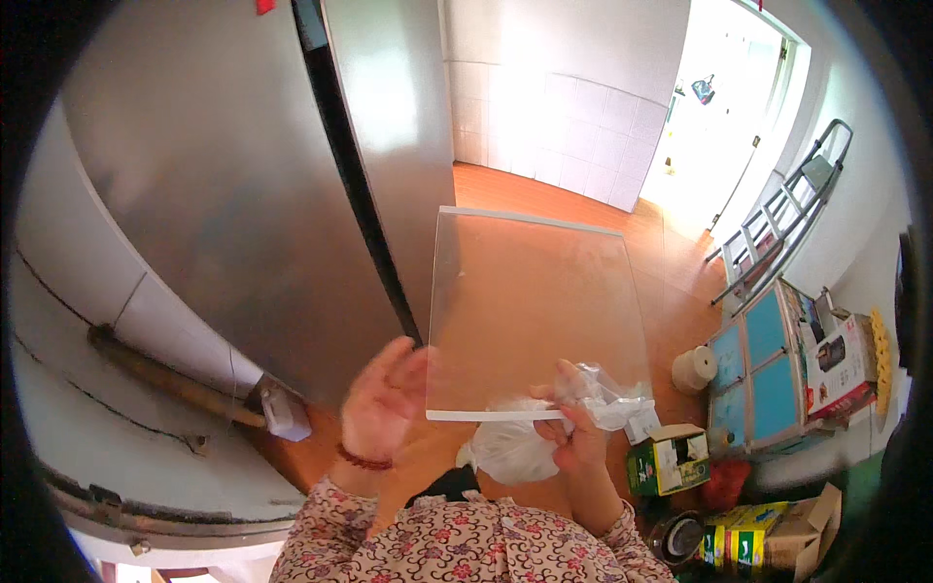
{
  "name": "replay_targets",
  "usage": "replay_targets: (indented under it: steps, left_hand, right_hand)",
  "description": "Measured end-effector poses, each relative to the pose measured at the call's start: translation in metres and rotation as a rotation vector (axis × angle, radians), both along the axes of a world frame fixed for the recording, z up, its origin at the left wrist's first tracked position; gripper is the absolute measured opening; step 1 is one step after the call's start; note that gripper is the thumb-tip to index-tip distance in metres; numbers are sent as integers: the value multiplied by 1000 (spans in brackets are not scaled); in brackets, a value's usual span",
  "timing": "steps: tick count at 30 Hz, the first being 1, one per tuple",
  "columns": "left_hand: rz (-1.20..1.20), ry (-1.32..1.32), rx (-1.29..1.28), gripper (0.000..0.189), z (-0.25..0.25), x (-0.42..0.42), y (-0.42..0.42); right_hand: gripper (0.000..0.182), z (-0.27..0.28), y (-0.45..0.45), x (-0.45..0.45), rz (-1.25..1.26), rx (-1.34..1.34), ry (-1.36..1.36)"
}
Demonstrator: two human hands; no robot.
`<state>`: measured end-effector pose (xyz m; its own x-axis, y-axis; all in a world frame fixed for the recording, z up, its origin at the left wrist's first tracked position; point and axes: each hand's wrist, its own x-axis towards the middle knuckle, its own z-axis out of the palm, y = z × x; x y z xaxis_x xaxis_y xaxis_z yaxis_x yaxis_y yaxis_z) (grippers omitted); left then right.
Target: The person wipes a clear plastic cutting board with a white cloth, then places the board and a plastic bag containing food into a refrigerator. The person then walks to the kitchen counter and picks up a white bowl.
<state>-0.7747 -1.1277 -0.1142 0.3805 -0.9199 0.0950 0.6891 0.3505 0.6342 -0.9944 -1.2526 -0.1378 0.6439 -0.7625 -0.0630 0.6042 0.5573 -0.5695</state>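
A clear glass refrigerator shelf (539, 313) with white strips on its front and back edges is held up before me. My right hand (579, 430) grips it by the near white edge, towards the right corner. Crumpled clear plastic (605, 401) is bunched at that hand, over the corner of the shelf. My left hand (383, 404) is raised at the left edge of the shelf, palm up with its fingers apart; whether a fingertip touches the edge I cannot tell. Below the shelf shows a whitish plastic bag (514, 452).
A tall silver refrigerator (240, 204) stands at left, a dark gap between its doors. Along the right wall are a folding stepladder (780, 211), a blue-panelled cabinet (773, 357) bearing a printed box (838, 364), a white roll (692, 369) and open cartons (674, 466). Beyond lies a bright doorway (729, 109).
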Motion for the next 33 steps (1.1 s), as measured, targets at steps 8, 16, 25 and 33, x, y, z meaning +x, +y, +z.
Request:
replay_targets:
  steps: [8,16,25,33]
  left_hand:
    - [369,-2312,809,28,5,156,-116]
    - [1,-3070,1424,27,-24,272,-166]
    - [48,-2978,1741,30,16,263,-183]
    - [-29,-3054,1843,31,61,265,-183]
  right_hand:
    - [59,-4,-81,38,-8,27,184]
    - [50,-10,-118,52,185,8,104]
    - [62,-11,-147,61,282,-37,267]
    - [37,-45,-165,40,447,104,274]
